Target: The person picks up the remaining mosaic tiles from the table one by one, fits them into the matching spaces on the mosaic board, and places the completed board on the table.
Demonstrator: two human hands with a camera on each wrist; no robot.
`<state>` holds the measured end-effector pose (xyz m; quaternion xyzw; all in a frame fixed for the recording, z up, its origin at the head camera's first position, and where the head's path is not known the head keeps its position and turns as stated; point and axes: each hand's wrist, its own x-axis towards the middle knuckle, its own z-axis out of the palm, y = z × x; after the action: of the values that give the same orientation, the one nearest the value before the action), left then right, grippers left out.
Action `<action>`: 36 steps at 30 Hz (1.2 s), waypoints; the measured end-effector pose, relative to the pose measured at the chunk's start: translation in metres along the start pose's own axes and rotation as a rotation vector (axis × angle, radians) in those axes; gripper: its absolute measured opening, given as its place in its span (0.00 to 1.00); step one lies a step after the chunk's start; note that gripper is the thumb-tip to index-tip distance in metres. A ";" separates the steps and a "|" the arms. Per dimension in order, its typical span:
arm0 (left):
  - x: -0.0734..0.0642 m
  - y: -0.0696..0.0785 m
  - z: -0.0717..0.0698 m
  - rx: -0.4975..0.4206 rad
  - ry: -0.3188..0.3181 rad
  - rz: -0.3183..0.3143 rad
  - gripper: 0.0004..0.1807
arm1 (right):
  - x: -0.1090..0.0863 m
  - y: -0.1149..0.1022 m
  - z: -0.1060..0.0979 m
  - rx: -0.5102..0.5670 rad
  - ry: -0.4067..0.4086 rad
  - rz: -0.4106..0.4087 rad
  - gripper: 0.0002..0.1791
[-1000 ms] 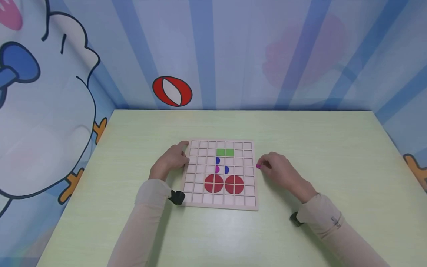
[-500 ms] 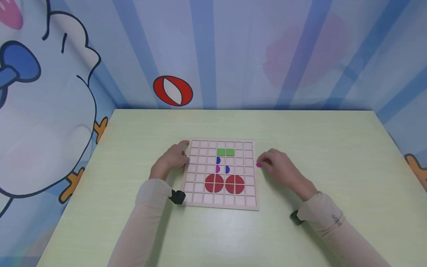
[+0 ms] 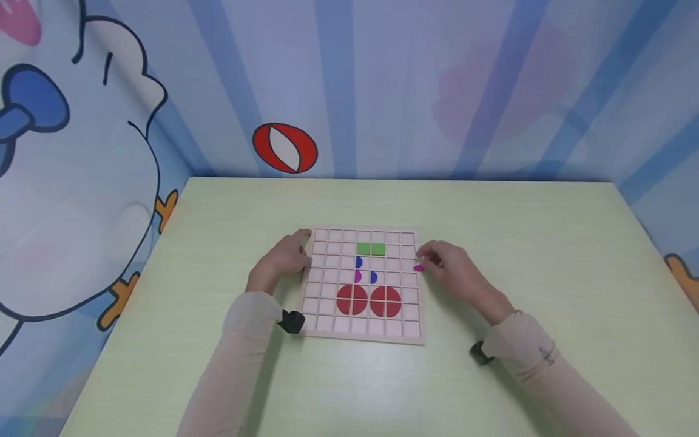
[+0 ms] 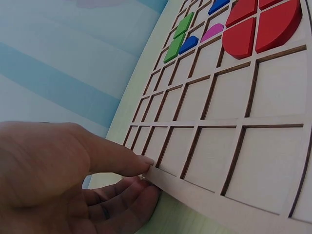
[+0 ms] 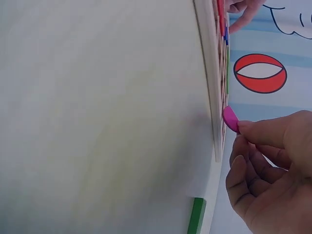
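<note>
A pale wooden grid board (image 3: 341, 325) lies on the table. My left hand (image 3: 281, 255) grips its left edge; in the left wrist view the thumb (image 4: 124, 158) presses on the frame with the other fingers curled below. Thumb and fingertips of my right hand (image 3: 453, 270) pinch a magenta half-round piece (image 5: 230, 119), held over the board's right rim. In the board's cells sit two green squares (image 3: 371, 249), two blue half-rounds (image 3: 374, 277), another magenta half-round (image 3: 357, 276) and several red quarter-rounds (image 3: 345, 292) forming two discs.
The light-green table (image 3: 491, 212) runs back to a blue striped wall (image 3: 377, 91) with cartoon pictures. A green block (image 5: 196, 215) lies on the table in the right wrist view. Each wrist wears a small black device (image 3: 292, 321).
My right hand has moved slightly left and up with the magenta piece, from just beside the board to over its right rim. The left hand keeps its place on the board.
</note>
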<state>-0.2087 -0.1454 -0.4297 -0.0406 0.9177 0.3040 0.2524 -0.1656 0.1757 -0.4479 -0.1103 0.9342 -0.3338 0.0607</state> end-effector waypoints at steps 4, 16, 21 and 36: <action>0.002 -0.001 0.001 -0.003 -0.001 -0.003 0.38 | 0.005 -0.001 -0.001 0.021 -0.023 -0.006 0.13; 0.000 0.000 0.001 0.000 0.012 0.005 0.37 | 0.025 -0.016 -0.004 0.066 -0.161 -0.018 0.19; 0.000 -0.001 0.001 0.000 0.011 0.004 0.37 | 0.035 -0.023 -0.003 0.085 -0.221 0.022 0.22; 0.000 0.001 0.000 0.011 -0.002 -0.009 0.37 | 0.053 -0.037 0.010 0.101 -0.291 0.002 0.21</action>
<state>-0.2092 -0.1442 -0.4290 -0.0427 0.9190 0.2977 0.2550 -0.2086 0.1294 -0.4340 -0.1533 0.8977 -0.3607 0.2013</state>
